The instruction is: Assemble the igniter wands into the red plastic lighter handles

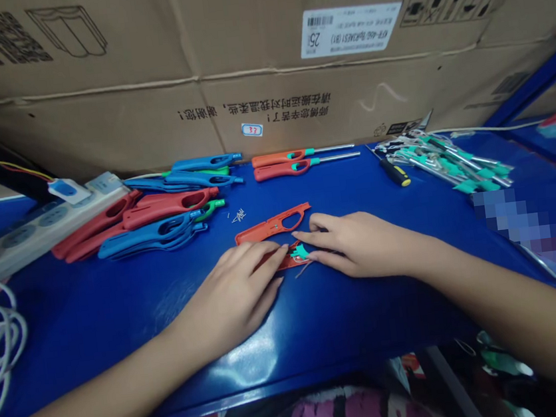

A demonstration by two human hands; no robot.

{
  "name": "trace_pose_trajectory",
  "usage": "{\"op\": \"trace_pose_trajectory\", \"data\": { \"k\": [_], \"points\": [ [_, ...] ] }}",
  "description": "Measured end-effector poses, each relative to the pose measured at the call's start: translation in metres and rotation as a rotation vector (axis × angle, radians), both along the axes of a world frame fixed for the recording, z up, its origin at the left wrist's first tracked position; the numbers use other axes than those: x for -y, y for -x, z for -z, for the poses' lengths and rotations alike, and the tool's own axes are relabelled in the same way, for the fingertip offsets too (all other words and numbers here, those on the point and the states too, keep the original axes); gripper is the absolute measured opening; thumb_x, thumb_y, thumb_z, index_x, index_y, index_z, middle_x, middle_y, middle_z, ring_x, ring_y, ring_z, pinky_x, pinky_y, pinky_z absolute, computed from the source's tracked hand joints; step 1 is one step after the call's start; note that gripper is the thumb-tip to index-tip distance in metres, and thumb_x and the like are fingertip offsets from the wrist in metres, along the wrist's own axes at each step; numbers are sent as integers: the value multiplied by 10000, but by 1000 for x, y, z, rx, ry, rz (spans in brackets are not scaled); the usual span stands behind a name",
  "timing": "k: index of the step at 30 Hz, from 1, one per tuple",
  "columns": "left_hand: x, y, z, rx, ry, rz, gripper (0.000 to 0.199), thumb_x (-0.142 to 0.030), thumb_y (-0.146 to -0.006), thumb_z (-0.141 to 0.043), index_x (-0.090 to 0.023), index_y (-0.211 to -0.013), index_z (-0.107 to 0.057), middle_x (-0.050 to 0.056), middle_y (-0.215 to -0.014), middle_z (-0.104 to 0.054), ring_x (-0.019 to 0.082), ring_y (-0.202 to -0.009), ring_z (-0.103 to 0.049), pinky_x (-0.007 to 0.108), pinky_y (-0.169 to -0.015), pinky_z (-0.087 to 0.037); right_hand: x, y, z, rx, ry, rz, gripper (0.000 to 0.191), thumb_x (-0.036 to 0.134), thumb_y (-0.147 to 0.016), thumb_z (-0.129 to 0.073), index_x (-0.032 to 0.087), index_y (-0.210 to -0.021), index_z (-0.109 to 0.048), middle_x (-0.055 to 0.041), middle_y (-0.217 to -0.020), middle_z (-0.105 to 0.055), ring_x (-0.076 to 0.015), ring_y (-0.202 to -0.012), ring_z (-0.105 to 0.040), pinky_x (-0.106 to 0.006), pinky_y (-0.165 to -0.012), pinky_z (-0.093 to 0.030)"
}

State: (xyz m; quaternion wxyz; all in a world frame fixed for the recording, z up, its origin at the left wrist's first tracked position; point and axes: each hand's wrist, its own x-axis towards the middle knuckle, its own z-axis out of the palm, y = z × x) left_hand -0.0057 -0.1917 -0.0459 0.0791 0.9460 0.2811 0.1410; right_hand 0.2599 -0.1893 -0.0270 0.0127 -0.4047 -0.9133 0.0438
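Observation:
My left hand (240,290) is closed on an orange-red lighter shell half (292,264) lying on the blue table. Inside that half sits a green trigger piece (300,252) with thin wires. The fingers of my right hand (357,243) are bent around the right end of the same half, pinching at the green piece; whether a wire is between the fingertips is too small to tell. Just beyond, another orange shell half (274,223) with a looped opening lies flat. Small screws (239,215) are scattered behind it to the left.
Blue shells (153,235) and red shells (170,207) are piled left, near a power strip (49,224). Two assembled lighters (281,169) lie at the back. Right are a screwdriver (395,172), metal-rod parts (453,158) and a pixelated object (536,232). Behind stands a cardboard box (122,119).

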Motion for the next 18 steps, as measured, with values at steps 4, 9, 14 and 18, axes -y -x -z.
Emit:
{"op": "trace_pose_trajectory", "data": {
  "k": [4,9,14,18],
  "points": [
    [-1,0,0,-4,-3,3,382,-231,-1029,-464,-136,-1390,-545,149,-1308,-602,283,-1184,-557,477,-1003,-509,-2,-5,-4,-93,-44,16,378,386,-1048,-427,213,-1310,-637,-90,-1214,-628,-194,-841,-660,-311,-649,-459],
    [-1,0,-1,-42,-21,16,393,-216,-1037,-437,-143,-1410,-538,152,-1316,-596,289,-1172,-560,471,-976,-522,-1,-12,-13,-222,-32,-49,195,325,-1007,-521,203,-1048,-667,-41,-1107,-650,-157,-830,-635,-281,-644,-421],
    [0,-2,0,-100,-48,22,431,-161,-1011,-442,-139,-1434,-522,169,-1326,-578,317,-1189,-544,491,-969,-521,2,-5,-7,-145,44,-162,177,269,-994,-536,222,-1136,-633,-38,-1122,-629,-151,-801,-607,-278,-638,-404],
    [1,-3,1,-164,-107,27,476,-115,-978,-467,-111,-1452,-502,183,-1315,-581,337,-1171,-539,503,-949,-523,2,-1,1,-98,14,-193,184,264,-1028,-462,204,-1078,-629,-51,-1120,-620,-147,-738,-572,-287,-613,-373]
  ]
}}
